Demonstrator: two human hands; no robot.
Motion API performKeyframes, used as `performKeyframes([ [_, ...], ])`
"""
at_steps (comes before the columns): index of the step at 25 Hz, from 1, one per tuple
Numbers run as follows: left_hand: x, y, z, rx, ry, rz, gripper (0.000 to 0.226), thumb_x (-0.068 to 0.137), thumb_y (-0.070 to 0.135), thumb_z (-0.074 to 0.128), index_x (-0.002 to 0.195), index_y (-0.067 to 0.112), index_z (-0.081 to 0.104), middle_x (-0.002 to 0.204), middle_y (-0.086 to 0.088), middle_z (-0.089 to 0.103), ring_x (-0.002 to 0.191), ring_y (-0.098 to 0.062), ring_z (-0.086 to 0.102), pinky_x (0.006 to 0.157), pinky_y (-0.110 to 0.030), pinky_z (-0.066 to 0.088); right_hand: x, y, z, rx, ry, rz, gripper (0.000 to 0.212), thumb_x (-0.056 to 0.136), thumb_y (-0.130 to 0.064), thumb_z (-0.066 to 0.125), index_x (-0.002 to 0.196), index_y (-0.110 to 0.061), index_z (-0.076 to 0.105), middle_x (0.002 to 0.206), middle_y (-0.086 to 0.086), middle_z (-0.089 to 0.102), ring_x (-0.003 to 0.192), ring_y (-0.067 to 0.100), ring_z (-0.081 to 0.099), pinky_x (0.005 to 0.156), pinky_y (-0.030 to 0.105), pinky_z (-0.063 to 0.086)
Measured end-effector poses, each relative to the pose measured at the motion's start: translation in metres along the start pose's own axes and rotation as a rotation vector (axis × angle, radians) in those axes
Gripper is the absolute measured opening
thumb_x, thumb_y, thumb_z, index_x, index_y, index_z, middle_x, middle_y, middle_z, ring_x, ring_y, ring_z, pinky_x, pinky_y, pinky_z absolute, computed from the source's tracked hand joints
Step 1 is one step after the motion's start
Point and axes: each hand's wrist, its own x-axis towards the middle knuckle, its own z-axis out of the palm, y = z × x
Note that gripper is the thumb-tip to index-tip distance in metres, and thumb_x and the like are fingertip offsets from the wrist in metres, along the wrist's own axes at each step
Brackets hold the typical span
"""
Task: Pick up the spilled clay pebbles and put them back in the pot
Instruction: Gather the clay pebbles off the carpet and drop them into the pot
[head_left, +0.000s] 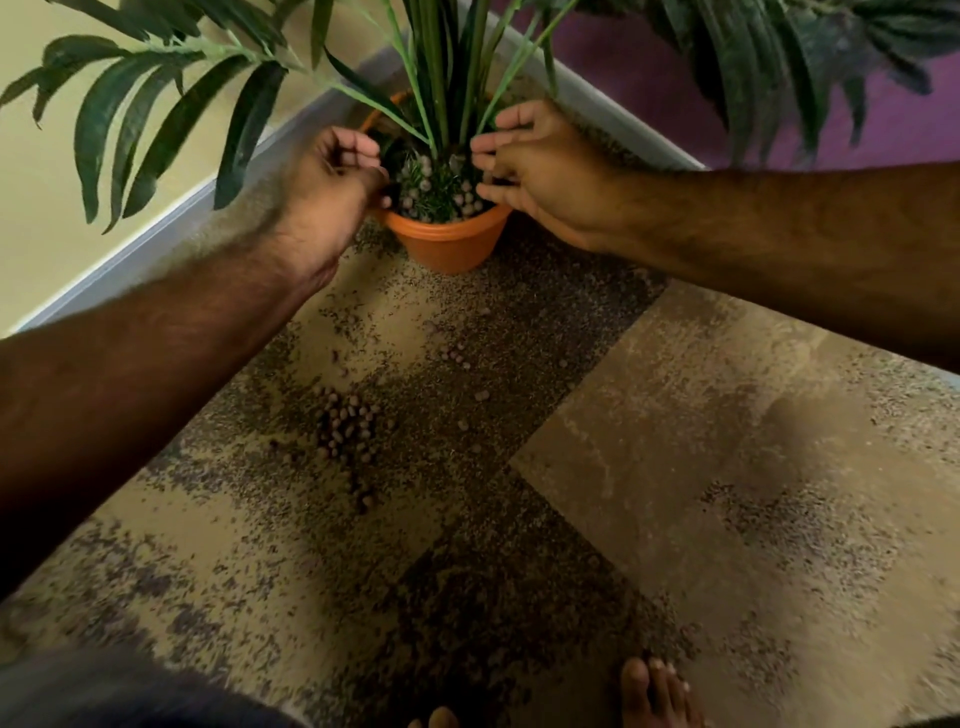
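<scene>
Brown clay pebbles (347, 427) lie spilled in a cluster on the speckled carpet (649, 467), with a few strays nearer the orange pot (448, 240), well below both hands. More pebbles sit inside the pot around the green plant (441, 78) stems. The left hand (332, 182) hovers at the pot's left rim, fingers curled; whether it holds pebbles cannot be told. The right hand (535, 161) is cupped loosely at the right rim, apparently empty. No writing is readable. Bare toes (655, 691) show at the bottom edge.
</scene>
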Motion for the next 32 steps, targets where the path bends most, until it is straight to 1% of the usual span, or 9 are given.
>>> performKeyframes([
  [5,-0.003,-0.010,-0.013,0.167,0.033,0.026,0.021,0.089,0.007,0.054,0.098,0.025,0.059,0.090,0.004,0.061,0.081,-0.011,0.059,0.068,-0.026,0.051,0.000,-0.001,0.006,0.023,0.025,-0.034,0.038,0.092,0.006,0.047,0.128,-0.007,0.042,0.129,0.014,0.054,0.113,0.020,0.058,0.094,0.042,0.056],
  [11,-0.008,-0.032,-0.022,0.312,0.013,0.036,0.018,0.092,0.015,0.053,0.091,0.033,0.058,0.085,0.011,0.059,0.064,0.006,0.053,0.054,-0.015,0.046,-0.001,-0.001,0.004,0.007,0.032,-0.086,0.037,0.092,0.009,0.048,0.127,-0.002,0.042,0.131,0.018,0.052,0.107,0.018,0.058,0.094,0.040,0.057],
  [15,-0.013,-0.047,-0.022,0.400,-0.083,0.021,0.017,0.089,0.019,0.053,0.089,0.035,0.055,0.082,0.013,0.056,0.064,0.004,0.053,0.058,-0.023,0.048,-0.001,-0.003,0.002,-0.007,0.035,-0.134,0.030,0.092,0.007,0.050,0.120,-0.003,0.044,0.130,0.018,0.053,0.105,0.020,0.060,0.085,0.036,0.061],
  [19,-0.023,-0.056,-0.016,0.541,-0.185,-0.030,0.014,0.091,0.021,0.054,0.088,0.034,0.051,0.083,0.010,0.058,0.064,-0.002,0.055,0.051,-0.020,0.044,-0.002,-0.010,-0.011,-0.250,0.133,-0.204,0.018,0.090,-0.014,0.060,0.107,-0.014,0.053,0.095,0.002,0.064,0.078,0.011,0.063,0.050,0.023,0.046],
  [22,-0.034,-0.061,-0.008,0.684,-0.481,0.021,0.009,0.089,0.018,0.063,0.094,0.022,0.056,0.087,0.005,0.057,0.068,0.005,0.056,0.056,-0.019,0.048,-0.008,0.005,-0.031,-0.264,-0.026,-0.172,0.010,0.094,-0.024,0.057,0.090,-0.015,0.059,0.073,0.001,0.063,0.059,0.013,0.059,0.040,0.024,0.037],
  [25,-0.044,-0.068,0.005,1.000,-0.686,0.150,0.035,0.090,0.022,0.067,0.121,0.011,0.057,0.113,-0.006,0.054,0.099,-0.014,0.053,0.082,-0.027,0.046,-0.011,0.021,-0.053,-0.419,-0.158,-0.073,0.018,0.095,-0.030,0.058,0.091,-0.013,0.064,0.074,0.004,0.067,0.063,0.018,0.064,0.041,0.025,0.041],
  [30,-0.061,-0.093,0.023,1.225,-0.874,0.056,0.081,0.088,0.038,0.072,0.155,0.023,0.028,0.154,-0.014,0.032,0.133,-0.034,0.045,0.104,-0.044,0.047,-0.030,0.089,-0.085,-0.922,-0.424,0.209,0.007,0.093,-0.019,0.064,0.098,-0.018,0.068,0.098,0.007,0.068,0.086,0.020,0.066,0.067,0.035,0.057],
  [31,-0.065,-0.099,0.026,1.245,-0.893,0.065,0.083,0.089,0.038,0.071,0.157,0.023,0.025,0.157,-0.014,0.028,0.137,-0.036,0.042,0.107,-0.046,0.045,-0.026,0.089,-0.094,-0.941,-0.531,0.206,0.014,0.091,-0.014,0.067,0.105,-0.016,0.067,0.104,0.011,0.068,0.092,0.025,0.066,0.073,0.036,0.056],
  [32,-0.069,-0.104,0.028,1.267,-0.905,0.059,0.084,0.090,0.036,0.070,0.158,0.023,0.023,0.159,-0.013,0.025,0.138,-0.038,0.040,0.109,-0.050,0.043,-0.031,0.101,-0.094,-0.981,-0.474,0.208,0.025,0.089,-0.009,0.069,0.114,-0.010,0.065,0.112,0.016,0.065,0.101,0.032,0.065,0.080,0.037,0.052],
])
